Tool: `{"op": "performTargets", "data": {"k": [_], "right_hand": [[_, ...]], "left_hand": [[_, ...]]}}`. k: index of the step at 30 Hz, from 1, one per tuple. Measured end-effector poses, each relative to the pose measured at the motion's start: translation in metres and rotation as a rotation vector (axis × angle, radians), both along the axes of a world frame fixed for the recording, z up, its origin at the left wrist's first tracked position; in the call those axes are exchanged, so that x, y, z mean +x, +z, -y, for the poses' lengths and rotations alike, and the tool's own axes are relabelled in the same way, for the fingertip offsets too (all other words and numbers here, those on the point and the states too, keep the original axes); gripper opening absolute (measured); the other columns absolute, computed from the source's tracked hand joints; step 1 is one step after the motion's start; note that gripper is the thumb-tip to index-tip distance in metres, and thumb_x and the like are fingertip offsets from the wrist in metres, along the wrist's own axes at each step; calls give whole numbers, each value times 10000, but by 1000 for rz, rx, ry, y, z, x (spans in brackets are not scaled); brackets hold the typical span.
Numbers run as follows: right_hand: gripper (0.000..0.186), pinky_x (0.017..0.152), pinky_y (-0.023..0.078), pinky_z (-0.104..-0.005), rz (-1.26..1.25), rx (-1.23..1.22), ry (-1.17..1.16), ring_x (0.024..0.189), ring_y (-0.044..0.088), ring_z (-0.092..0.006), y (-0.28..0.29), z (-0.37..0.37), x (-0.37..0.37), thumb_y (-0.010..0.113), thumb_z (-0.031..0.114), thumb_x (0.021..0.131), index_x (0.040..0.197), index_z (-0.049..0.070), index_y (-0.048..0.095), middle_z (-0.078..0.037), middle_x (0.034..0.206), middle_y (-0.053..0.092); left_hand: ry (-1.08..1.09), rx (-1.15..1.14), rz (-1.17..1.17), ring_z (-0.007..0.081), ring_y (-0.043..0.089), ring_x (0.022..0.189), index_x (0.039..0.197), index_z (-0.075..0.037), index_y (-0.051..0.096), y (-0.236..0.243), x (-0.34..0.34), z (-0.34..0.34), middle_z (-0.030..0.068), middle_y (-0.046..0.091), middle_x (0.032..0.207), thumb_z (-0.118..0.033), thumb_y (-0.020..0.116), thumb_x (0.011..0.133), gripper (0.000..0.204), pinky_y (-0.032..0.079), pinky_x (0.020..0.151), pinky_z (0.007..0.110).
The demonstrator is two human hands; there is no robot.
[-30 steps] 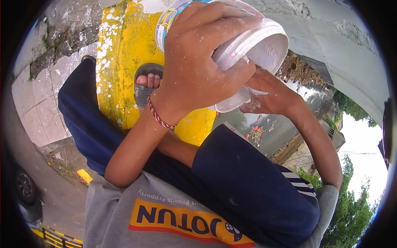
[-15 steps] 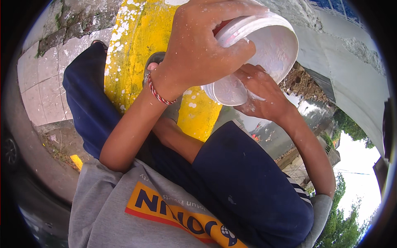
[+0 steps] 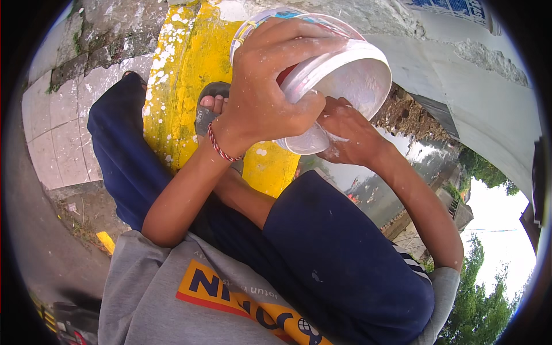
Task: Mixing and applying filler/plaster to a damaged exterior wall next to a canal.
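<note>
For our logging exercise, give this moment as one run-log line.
left hand: gripping tilted white tub | right hand: at tub's mouth, fingers partly hidden | yellow surface: white-spattered

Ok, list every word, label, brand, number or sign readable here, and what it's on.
I don't copy wording; print stands on:
Grey shirt: large dark letters on an orange panel, upside down, partly folded; small pale print beside it.
Blue-and-white item, top right: small white letters.
Printed container behind the left hand: too small to read.
</note>
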State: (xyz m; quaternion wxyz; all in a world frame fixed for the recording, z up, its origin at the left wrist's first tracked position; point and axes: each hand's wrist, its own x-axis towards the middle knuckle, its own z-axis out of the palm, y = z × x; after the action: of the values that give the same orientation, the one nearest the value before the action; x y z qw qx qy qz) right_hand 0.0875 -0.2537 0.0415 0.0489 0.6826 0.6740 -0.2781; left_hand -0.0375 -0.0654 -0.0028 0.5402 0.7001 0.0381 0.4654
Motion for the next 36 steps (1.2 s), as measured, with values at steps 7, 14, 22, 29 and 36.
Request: {"op": "performTargets", "data": {"k": [7, 14, 22, 29, 36], "right_hand": [[489, 943, 433, -420, 220, -101, 46, 1115, 542, -299, 30, -26, -15, 749, 130, 697, 1153, 35, 600, -141, 1185, 582], [253, 928, 434, -387, 276, 79, 49, 1090, 545, -276, 32, -20, -16, 633, 27, 739, 986, 35, 688, -129, 1130, 605], [274, 799, 551, -361, 263, 42, 49, 1028, 595, -264, 24, -12, -31, 632, 44, 747, 1019, 29, 662, -124, 1117, 615], [340, 826, 548, -365, 250, 152, 92, 1064, 592, -283, 3, -28, -21, 640, 48, 756, 1094, 29, 618, -129, 1127, 611], [464, 935, 485, -378, 152, 201, 178, 1086, 585, -299, -13, -58, -7, 703, 45, 700, 1154, 35, 604, -133, 1153, 605]], "left_hand": [[122, -33, -43, 242, 647, 958, 1048, -5, 718, 4, -12, 2, 136, 677, 1027, 6, 551, 545, 530, 510, 855, 317], [264, -95, 89, 276, 624, 874, 977, -77, 735, 15, 0, 4, 84, 659, 946, -10, 569, 508, 502, 486, 795, 351], [195, -24, -71, 234, 650, 945, 1047, -4, 699, 31, -8, 19, 118, 672, 1010, 61, 548, 569, 506, 514, 841, 314], [224, 63, -39, 236, 643, 924, 1022, -23, 706, 26, -13, 11, 107, 655, 1000, 64, 543, 562, 496, 508, 839, 319], [322, 132, -105, 221, 632, 888, 999, -59, 727, 31, -20, -3, 96, 636, 955, 60, 548, 547, 500, 502, 818, 300]]}}
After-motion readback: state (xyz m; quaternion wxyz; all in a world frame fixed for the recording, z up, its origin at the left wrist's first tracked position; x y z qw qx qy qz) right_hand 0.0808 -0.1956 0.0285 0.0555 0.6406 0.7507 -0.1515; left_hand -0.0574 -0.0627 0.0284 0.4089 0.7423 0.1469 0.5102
